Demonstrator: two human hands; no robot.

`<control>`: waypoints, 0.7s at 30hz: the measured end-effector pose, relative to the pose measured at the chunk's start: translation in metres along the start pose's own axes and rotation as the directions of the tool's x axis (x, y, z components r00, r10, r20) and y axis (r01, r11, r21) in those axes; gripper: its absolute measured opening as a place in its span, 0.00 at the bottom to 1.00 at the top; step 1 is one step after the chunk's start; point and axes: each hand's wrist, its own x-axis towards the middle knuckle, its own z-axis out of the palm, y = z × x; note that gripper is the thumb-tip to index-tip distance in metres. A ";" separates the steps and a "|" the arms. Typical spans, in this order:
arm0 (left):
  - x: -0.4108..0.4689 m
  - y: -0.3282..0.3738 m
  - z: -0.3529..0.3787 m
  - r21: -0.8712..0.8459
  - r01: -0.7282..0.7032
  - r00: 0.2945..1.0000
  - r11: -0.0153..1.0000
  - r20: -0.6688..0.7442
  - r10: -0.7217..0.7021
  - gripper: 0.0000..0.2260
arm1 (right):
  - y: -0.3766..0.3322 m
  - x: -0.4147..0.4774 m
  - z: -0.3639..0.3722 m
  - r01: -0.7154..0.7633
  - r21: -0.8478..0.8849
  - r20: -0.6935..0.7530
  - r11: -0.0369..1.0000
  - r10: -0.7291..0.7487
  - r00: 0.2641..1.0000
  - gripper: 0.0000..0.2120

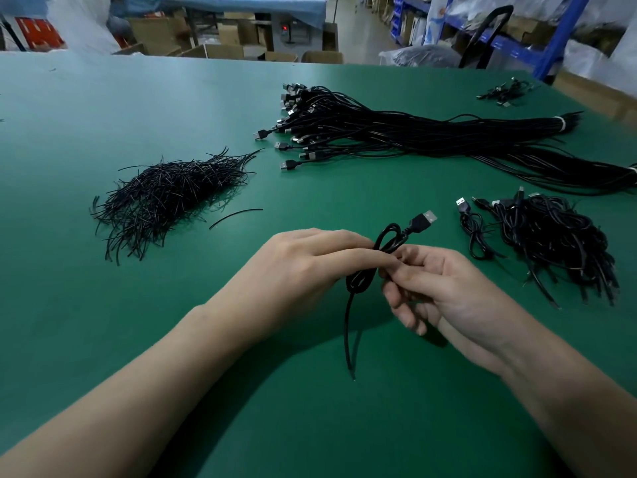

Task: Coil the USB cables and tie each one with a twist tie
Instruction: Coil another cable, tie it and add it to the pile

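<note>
Both hands meet mid-view above the green desk (pixel 138 108). The left hand (pixel 310 260) and right hand (pixel 437 288) each keep a closed grip on a coiled USB cable (pixel 403 235), plug toward 1 o'clock, tail hanging toward 6. Twist ties (pixel 165 194) lie at 10, an uncoiled cable bundle (pixel 396 136) at 1, finished coils (pixel 551 236) at 3. Cardboard boxes (pixel 220 51) stand beyond, contents unclear.
</note>
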 end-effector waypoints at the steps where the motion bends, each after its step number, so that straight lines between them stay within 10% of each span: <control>1: 0.000 0.000 -0.001 0.004 -0.012 1.000 1.000 -0.016 0.012 0.17 | 0.000 0.000 0.001 0.001 0.014 0.019 1.000 -0.001 1.000 0.04; 21: 0.000 0.013 0.002 -0.523 0.357 0.913 0.774 0.022 -0.406 0.14 | 0.001 0.001 0.003 0.353 -0.509 -0.097 0.785 -0.461 0.882 0.10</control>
